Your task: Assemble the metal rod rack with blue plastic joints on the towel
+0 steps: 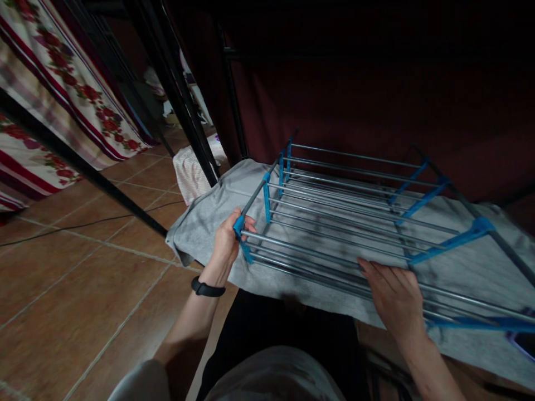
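Note:
A metal rack (pixel 334 213) with grey rods and blue plastic joints lies across a grey cloth (pixel 209 217) in front of me. My left hand (pixel 230 236) is wrapped round the rack's near left corner, at a blue joint (pixel 238 225); a black band circles that wrist. My right hand (pixel 395 295) rests over the front rods, right of the middle, its fingers curled on them with the tips partly hidden. The rack's right end spreads toward the right edge of the view.
Black metal posts (pixel 179 94) and a slanting black bar (pixel 83 161) stand at the left. Behind the rack hangs a dark red curtain (pixel 355 111). A flowered curtain (pixel 71 83) reaches the tiled floor (pixel 125 284), where a cable (pixel 104 220) runs. A dark-edged object (pixel 524 342) lies at far right.

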A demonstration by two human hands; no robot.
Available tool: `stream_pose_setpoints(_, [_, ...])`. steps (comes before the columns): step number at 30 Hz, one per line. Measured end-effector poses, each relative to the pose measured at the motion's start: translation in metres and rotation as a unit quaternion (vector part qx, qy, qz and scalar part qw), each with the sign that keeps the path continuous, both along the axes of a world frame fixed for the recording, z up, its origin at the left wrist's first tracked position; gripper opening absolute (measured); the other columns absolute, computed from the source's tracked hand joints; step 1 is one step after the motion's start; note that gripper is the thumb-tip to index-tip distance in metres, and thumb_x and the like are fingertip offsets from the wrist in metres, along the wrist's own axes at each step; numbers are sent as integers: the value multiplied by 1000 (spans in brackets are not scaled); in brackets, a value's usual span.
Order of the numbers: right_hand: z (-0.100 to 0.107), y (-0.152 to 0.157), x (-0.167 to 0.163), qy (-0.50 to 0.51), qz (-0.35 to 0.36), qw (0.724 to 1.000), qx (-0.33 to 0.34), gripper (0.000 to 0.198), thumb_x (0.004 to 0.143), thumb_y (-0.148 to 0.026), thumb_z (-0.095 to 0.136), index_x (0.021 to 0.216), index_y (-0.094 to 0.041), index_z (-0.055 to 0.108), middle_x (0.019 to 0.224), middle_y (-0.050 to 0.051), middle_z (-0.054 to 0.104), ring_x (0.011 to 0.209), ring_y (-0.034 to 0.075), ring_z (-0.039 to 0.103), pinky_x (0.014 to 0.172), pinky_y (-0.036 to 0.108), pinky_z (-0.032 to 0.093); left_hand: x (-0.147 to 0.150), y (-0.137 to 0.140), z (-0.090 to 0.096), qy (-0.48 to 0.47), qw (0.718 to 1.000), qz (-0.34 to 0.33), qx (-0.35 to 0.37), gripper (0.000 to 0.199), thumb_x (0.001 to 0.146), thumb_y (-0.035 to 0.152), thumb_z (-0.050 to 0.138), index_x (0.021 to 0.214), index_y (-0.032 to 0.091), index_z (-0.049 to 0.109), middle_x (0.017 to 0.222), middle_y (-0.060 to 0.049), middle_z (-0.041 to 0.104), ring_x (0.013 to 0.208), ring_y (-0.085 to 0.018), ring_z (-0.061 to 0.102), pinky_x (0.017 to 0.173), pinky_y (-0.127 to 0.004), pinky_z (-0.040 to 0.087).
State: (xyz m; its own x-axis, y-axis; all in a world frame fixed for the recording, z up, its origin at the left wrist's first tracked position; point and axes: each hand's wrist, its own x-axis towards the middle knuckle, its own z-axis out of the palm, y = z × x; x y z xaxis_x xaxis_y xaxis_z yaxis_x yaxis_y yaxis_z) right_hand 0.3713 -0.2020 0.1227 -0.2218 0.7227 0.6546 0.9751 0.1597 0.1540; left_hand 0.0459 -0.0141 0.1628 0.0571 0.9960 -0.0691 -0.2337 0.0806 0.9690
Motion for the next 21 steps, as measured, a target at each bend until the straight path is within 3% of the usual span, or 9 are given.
stream_pose_setpoints(10, [1,-2,3,-3,3,1000,7,44,90,-16,53,133,-24,52,94,3,68,81,16,55,80,32,36,-4,0,-3,18,999,-51,2,48,83,56,50,72,12,65,57,-6,61,43,-12,48,45,-26,37])
stream_pose_setpoints(21, [3,-3,0,3,-6,1000,0,43,89,-16,55,132,-24,52,96,2,68,81,15,54,80,31,35,-22,19,-2,30,958,-278,-64,49,83,53,51,85,9,73,55,-11,63,47,-17,56,47,-26,45])
